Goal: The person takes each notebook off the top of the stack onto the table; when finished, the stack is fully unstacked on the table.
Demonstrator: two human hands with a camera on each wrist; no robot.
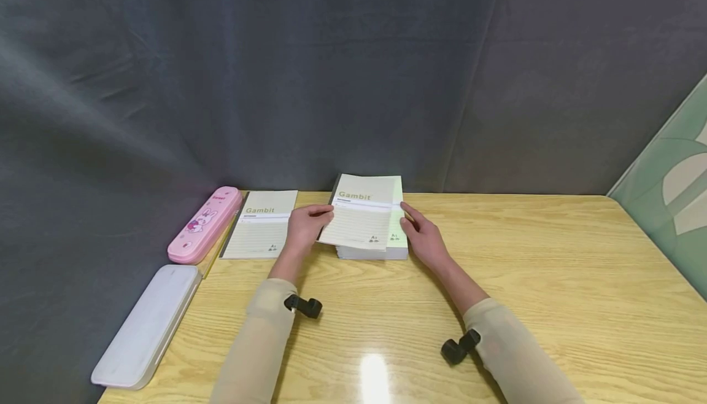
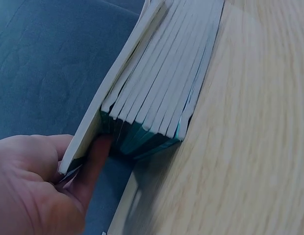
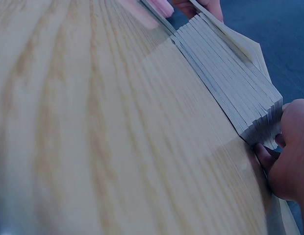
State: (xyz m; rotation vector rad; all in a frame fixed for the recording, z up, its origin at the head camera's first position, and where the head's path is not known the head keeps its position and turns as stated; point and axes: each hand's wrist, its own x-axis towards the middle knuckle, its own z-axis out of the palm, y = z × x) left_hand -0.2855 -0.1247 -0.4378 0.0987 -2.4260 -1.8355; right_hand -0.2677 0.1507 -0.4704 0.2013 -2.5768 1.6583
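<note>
- I have the left hand pinching the left edge of the top notebook, thumb on one side and fingers on the other.
- That notebook, cream with "Gambit" on its cover, lies tilted over the stack; in the left wrist view I see its held edge lifted clear, with a gap that narrows toward the right.
- A green notebook shows on the stack, past the cream one's right edge.
- My right hand is at the stack's right end, its fingers loosely bent and touching that side without closing round anything.
- I see page edges facing the near side of the stack, which stands on the tabletop near its back edge.
- Left of the stack I have a lone notebook lying flat, its right edge partly behind the left hand.
- Beyond it, to the left, lies a pink case with a rabbit print; a white case lies nearer me.
- A dark curtain hangs behind.
</note>
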